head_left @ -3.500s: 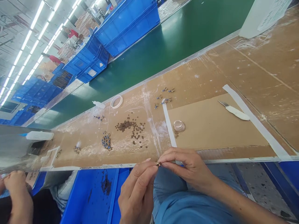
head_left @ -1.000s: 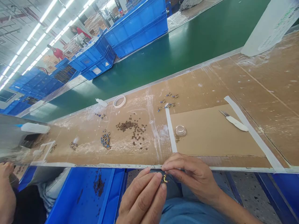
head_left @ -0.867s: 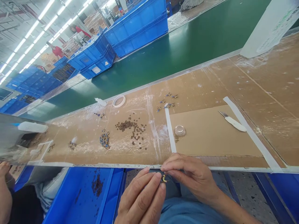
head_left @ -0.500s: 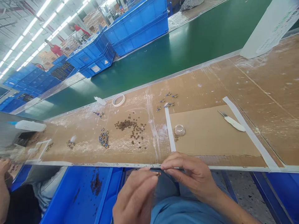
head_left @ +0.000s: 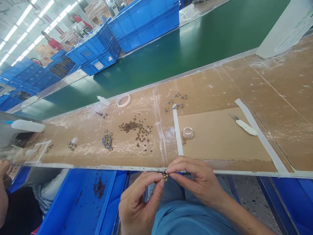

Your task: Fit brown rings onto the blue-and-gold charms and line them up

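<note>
In front of my body, at the table's near edge, my hands meet fingertip to fingertip. My left hand (head_left: 143,199) pinches a tiny gold-and-dark piece (head_left: 165,177) with spots of red and green; its exact kind is too small to make out. My right hand (head_left: 198,174) is closed in a pinch at the piece's upper end, where something dark shows between the fingertips. Beyond them lie many small brown discs (head_left: 130,126), a heap of small blue-and-gold pieces (head_left: 107,142), and several similar pieces (head_left: 179,106) spread farther right.
A clear plastic cup (head_left: 188,133) and a white-handled knife (head_left: 245,126) lie on a taped cardboard sheet (head_left: 227,143). Behind are a tape roll (head_left: 123,100), a small white bottle (head_left: 103,100) and a green conveyor belt (head_left: 195,45). A blue bin (head_left: 73,209) stands below left, beside another person's arm (head_left: 3,195).
My left hand has turned and brought the small piece up to my right fingertips, closing the gap between the hands. The whole view has shifted slightly.
</note>
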Demonstrator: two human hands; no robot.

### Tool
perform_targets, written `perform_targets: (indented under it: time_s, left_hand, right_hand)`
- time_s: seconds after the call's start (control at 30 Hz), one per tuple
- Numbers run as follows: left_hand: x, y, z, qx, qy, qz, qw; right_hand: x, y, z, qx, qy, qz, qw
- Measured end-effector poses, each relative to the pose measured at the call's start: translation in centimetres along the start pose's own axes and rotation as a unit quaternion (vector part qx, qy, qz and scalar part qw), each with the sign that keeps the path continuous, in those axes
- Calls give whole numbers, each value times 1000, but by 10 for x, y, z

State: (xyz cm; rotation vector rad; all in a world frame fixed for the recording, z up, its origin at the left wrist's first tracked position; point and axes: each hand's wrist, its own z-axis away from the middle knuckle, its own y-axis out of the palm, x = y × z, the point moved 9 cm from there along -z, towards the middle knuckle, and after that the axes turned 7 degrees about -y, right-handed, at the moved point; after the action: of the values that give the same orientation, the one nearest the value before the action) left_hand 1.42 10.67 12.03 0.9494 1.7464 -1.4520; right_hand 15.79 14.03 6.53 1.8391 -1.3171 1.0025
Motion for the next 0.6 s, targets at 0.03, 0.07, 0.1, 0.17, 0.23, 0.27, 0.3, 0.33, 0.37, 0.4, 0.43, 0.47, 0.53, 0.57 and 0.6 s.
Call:
perform_targets:
  time_s: [0.03,0.07,0.1,0.17,0.23,0.27,0.3,0.33,0.37,0.4,0.43,0.47,0.53,0.57,0.6]
  left_hand:
    - [-2,1,1,6,16,-6,1000]
    - [-4,2,1,13,30,-11,999]
    - [-5,2,2,18,42,-19,999]
    - [-8,3,3,26,63,-36,997]
    - [-12,3,4,26,83,-53,995]
    - [-13,3,4,26,90,-60,994]
    - [-14,3,3,27,95,-66,993]
    - [-15,4,3,29,100,-71,992]
    - [-17,4,3,31,105,-75,991]
    - [-18,4,3,32,110,-77,990]
    - [-19,4,2,32,115,-79,990]
    - [-20,4,2,33,120,-79,989]
    - [-20,3,2,35,120,-78,989]
    - [-19,4,1,39,113,-76,990]
    - [-18,5,1,43,106,-71,991]
  right_hand:
    - [0,0,0,1,2,1,1000]
    - [1,0,0,3,1,1,1000]
    - [1,0,0,6,-1,1,1000]
    - [3,1,0,11,-9,-3,1000]
    - [5,0,-1,14,-17,-5,1000]
    - [6,0,-1,14,-20,-4,1000]
    - [6,0,-1,15,-22,-2,1000]
    - [6,0,-1,17,-24,0,1000]
    - [7,0,-1,19,-26,1,999]
    - [7,-1,-1,21,-27,2,999]
    - [8,-1,-1,23,-30,3,999]
    - [8,-1,-1,23,-34,2,999]
    - [9,-2,-1,25,-41,4,999]
    - [10,-1,-1,26,-43,6,999]
    - [10,-1,-1,28,-45,8,999]
